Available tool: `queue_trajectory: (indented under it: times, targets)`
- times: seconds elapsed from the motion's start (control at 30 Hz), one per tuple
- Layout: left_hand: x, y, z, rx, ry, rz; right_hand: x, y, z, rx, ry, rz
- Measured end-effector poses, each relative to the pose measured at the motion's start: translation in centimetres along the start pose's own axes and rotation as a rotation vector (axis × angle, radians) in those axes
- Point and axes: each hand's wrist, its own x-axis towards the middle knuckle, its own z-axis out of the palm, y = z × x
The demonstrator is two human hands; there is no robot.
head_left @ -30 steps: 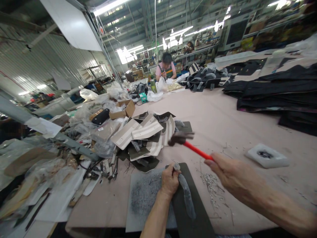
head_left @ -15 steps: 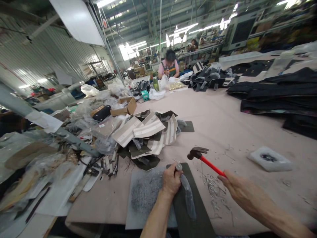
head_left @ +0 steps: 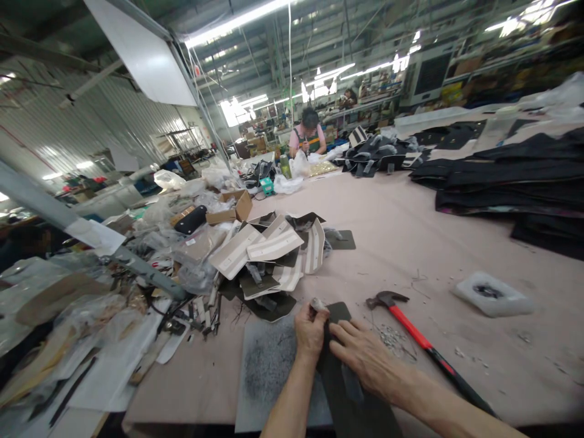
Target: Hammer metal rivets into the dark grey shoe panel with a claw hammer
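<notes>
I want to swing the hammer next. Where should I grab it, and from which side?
Grip the hammer by its black handle end, coming from above with the right hand; it lies flat, head away, handle toward you.

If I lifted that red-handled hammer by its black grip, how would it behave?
The red-handled hammer would probably stay stiff and feel head-heavy, given its dark metal head. Lying flat on the pink table, it likely won't roll.

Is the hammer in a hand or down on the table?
Down. The hammer lies flat on the table, no hand on it; the right hand rests on the dark panel.
</notes>
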Motion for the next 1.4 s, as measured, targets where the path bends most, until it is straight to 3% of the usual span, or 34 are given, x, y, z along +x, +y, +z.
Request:
queue_trajectory:
  times: [0.07,0.13,0.27,0.37,0.43,0.57,0.7,0.8,0.93,1.0,1.07,1.23,1.4]
  targets:
    - [0.6,0.8,-0.7,-0.195,0.166,-0.109,0.7,-0.2,0.2,-0.109,0.02,-0.031]
    - [1.0,2.7,-2.1,-0.267,0.258,-0.117,0.9,-0.3,-0.1,-0.217,0.057,0.04]
    - [0.3,8.2,-5.1,-0.099,0.175,0.14,1.0,-1.1,-2.1,-0.209,0.035,0.386]
    - [-0.7,10.1,-5.8,-0.022,0.118,0.198,1.0,-2.3,-2.6,-0.032,-0.047,0.58]
    - [-1.3,9.3,-5.3,0.0,0.088,0.162,0.8,-3.3,-1.9,0.085,-0.083,0.673]
    - [-1.9,5.2,-3.3,0.015,0.01,0.068,0.3,-5.2,0.7,0.235,-0.147,0.745]
    - [-1.9,2.0,-2.0,-0.029,-0.032,0.009,0.1,-6.1,1.7,0.256,-0.165,0.745]
    - [-1.8,0.6,-1.6,-0.068,-0.047,-0.013,-0.6,-5.6,1.5,0.35,-0.092,0.696]
    - [-1.7,-0.2,-1.6,0.016,-0.08,-0.017,-3.1,-2.3,1.0,0.367,0.115,0.716]
    - [-1.7,-0.4,-1.7,0.052,-0.089,-0.019,-5.2,0.5,0.9,0.212,0.23,0.765]
    - [-1.8,-0.5,-1.9,0.082,-0.093,-0.014,-7.7,3.6,1.0,0.028,0.26,0.811]
    - [-1.9,-0.7,-2.0,0.168,-0.112,0.012,-13.9,8.6,2.8,-0.148,0.038,0.962]
    - [-2.0,-0.5,-1.9,0.159,-0.105,0.004,-15.5,9.1,4.5,0.024,-0.057,1.037]
